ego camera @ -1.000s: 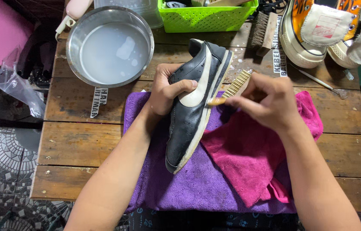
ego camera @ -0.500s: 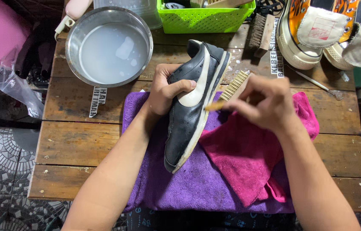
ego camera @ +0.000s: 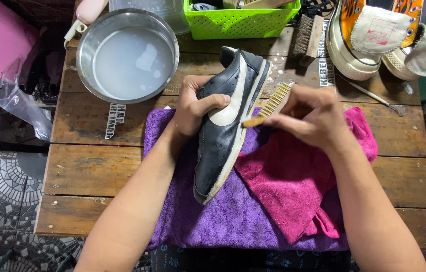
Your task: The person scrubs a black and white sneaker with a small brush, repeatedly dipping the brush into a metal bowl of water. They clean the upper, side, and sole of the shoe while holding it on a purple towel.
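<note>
— Hands first: what were they doing?
— Left hand [ego camera: 193, 108] was clamped round the black leather sneaker [ego camera: 225, 126], thumb across its white side stripe. Right hand [ego camera: 310, 117] pinched a small wooden brush [ego camera: 268, 107] against the sole edge.
— Anything different from a second before?
— The brush had slid slightly along the white midsole and the shoe had tipped a little; that read as scrubbing strokes under way.
— And the shoe itself?
— Held on its side above the purple towel [ego camera: 213, 221], beside a pink cloth [ego camera: 293, 186]; upper wet, speckled with droplets. A steel basin [ego camera: 84, 55] of cloudy water sat beyond, on the wooden table [ego camera: 82, 171].
</note>
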